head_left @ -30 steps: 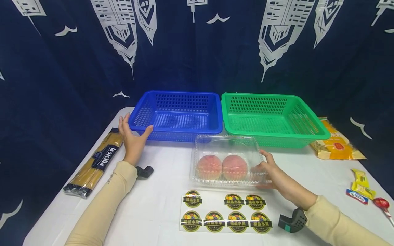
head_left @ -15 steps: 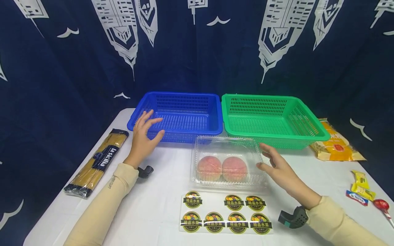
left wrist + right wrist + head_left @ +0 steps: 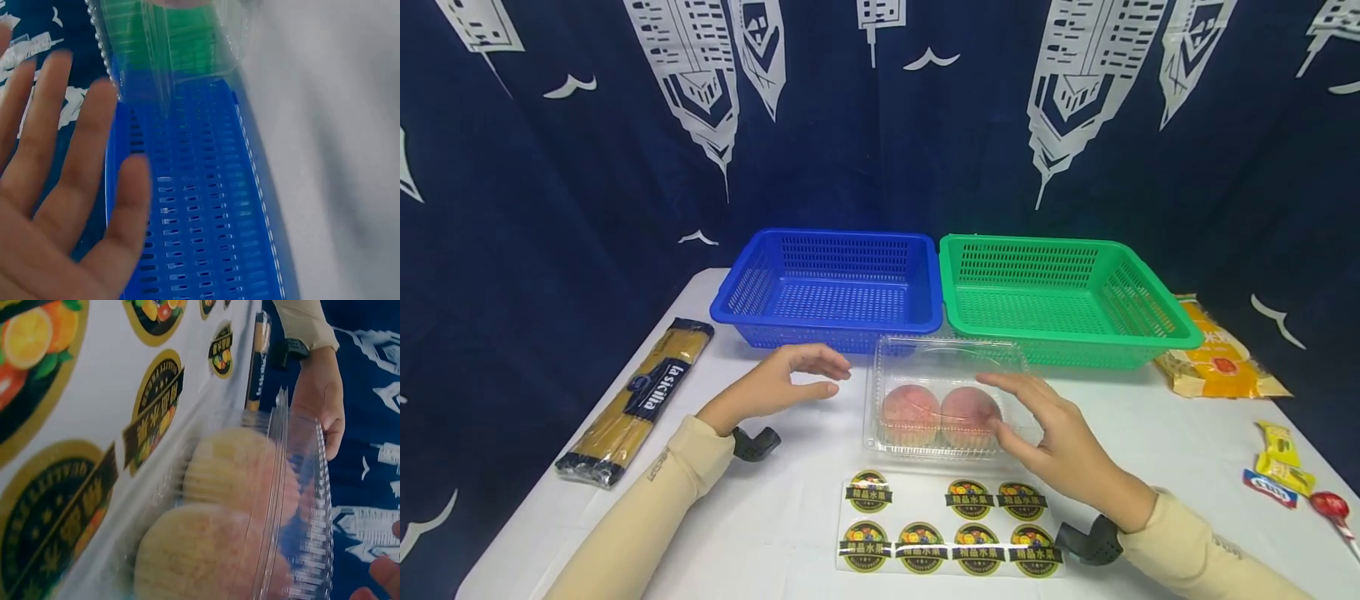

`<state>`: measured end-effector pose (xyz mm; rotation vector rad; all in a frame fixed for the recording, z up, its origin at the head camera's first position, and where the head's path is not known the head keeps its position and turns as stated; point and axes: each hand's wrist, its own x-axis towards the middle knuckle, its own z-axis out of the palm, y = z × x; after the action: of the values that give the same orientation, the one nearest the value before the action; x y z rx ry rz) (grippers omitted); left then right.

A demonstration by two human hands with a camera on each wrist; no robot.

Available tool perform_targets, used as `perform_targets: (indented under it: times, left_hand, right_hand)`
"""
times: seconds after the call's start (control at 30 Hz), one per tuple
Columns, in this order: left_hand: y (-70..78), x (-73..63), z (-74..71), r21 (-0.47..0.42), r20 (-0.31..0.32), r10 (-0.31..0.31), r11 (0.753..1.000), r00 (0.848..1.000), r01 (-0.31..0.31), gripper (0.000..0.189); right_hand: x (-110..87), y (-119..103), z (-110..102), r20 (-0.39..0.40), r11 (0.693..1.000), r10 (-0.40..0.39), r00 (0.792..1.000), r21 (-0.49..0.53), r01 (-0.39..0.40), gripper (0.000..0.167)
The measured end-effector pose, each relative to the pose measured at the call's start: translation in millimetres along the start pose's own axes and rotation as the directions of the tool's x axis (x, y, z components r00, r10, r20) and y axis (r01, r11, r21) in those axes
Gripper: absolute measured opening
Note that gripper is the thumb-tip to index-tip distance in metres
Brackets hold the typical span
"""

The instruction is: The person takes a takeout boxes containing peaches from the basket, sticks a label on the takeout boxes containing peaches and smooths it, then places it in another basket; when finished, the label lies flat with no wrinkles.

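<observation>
A clear plastic clamshell box (image 3: 951,367) holds two pink and pale-yellow peaches (image 3: 911,414) and stands with its lid down in front of the baskets. My left hand (image 3: 778,383) is left of the box, in the air, its fingers loosely extended and holding nothing; its spread fingers show in the left wrist view. Over the box's right side my right hand (image 3: 1056,433) hovers with relaxed fingers, overlapping one peach in the head view. The right wrist view catches only its fingertips (image 3: 384,575), apart from the lid. Nearer me lies a sheet of round fruit stickers (image 3: 951,525).
Behind the box, a blue basket (image 3: 827,320) and a green basket (image 3: 1075,337) stand side by side. A spaghetti pack (image 3: 636,400) lies at the left. On the right are an orange food bag (image 3: 1221,358), small wrapped sweets (image 3: 1281,454) and a red lollipop (image 3: 1330,505).
My right hand let go of the box's right edge and moved left over it. The left hand came away from the blue basket's rim, toward me and right. The box stayed put.
</observation>
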<state>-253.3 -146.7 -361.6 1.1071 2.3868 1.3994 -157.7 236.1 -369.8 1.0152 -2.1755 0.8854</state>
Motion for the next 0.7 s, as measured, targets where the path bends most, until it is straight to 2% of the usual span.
perform_targets:
  times: [0.1,0.23,0.33,0.53,0.63,0.7]
  left_hand:
    - [-0.2,-3.0,1.8,-0.008,0.146,0.004,1.0,0.989,-0.003,0.028]
    - [0.0,-6.6,5.3,-0.024,0.299,-0.025,0.999,0.954,0.034,0.027]
    - [-1.2,-7.2,9.0,-0.036,0.374,-0.065,0.996,0.925,0.085,0.029]
    - [-4.6,-7.8,18.5,-0.078,0.483,-0.16,0.971,0.861,0.224,0.036]
    - [-6.4,-8.8,23.1,-0.067,0.511,-0.207,0.958,0.834,0.279,0.039]
    - [-6.8,-9.0,26.4,-0.055,0.524,-0.231,0.951,0.82,0.303,0.039]
  right_hand:
    - [3.3,-3.2,8.4,0.021,0.992,-0.123,0.992,0.036,0.122,0.049]
    - [5.9,-8.7,19.8,0.048,0.972,-0.221,0.974,0.095,0.215,0.036]
    - [7.4,-14.1,27.8,0.062,0.958,-0.263,0.963,0.134,0.253,0.037]
    - [8.5,-26.5,44.5,0.123,0.936,-0.273,0.954,0.263,0.233,0.031]
    - [8.9,-33.5,52.2,0.21,0.917,-0.246,0.946,0.366,0.157,0.04]
    - [8.8,-38.0,56.6,0.292,0.909,-0.217,0.931,0.408,0.084,0.048]
